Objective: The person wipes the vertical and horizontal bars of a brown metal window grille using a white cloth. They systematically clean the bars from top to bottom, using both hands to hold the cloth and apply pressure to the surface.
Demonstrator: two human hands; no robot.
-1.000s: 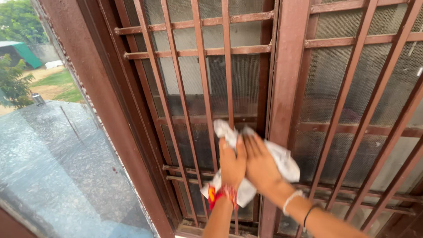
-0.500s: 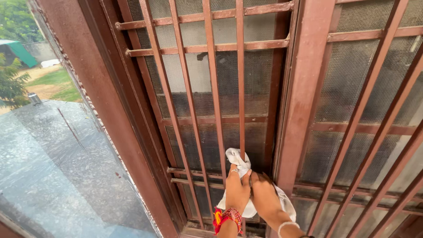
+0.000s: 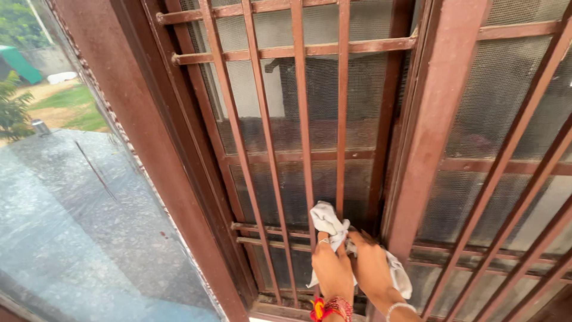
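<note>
A white cloth (image 3: 331, 222) is pressed against the lower part of a brown metal window grille (image 3: 298, 119). My left hand (image 3: 331, 271), with a red thread band at the wrist, lies on the cloth and grips it around a vertical bar. My right hand (image 3: 371, 268), with a thin bracelet at the wrist, presses the cloth's right part (image 3: 398, 277) against the same grille, just left of the thick brown frame post (image 3: 438, 131). Both hands touch each other at the bottom middle of the view.
Mesh screen (image 3: 506, 113) sits behind the bars on both panels. A wide brown outer frame (image 3: 149, 167) runs diagonally on the left. Beyond it lies a grey stone ledge (image 3: 71, 214), with grass and trees (image 3: 15, 107) further out.
Both hands and the cloth have slid down the grille bars, from the middle height to near the bottom rails. The cloth is more bunched up now.
</note>
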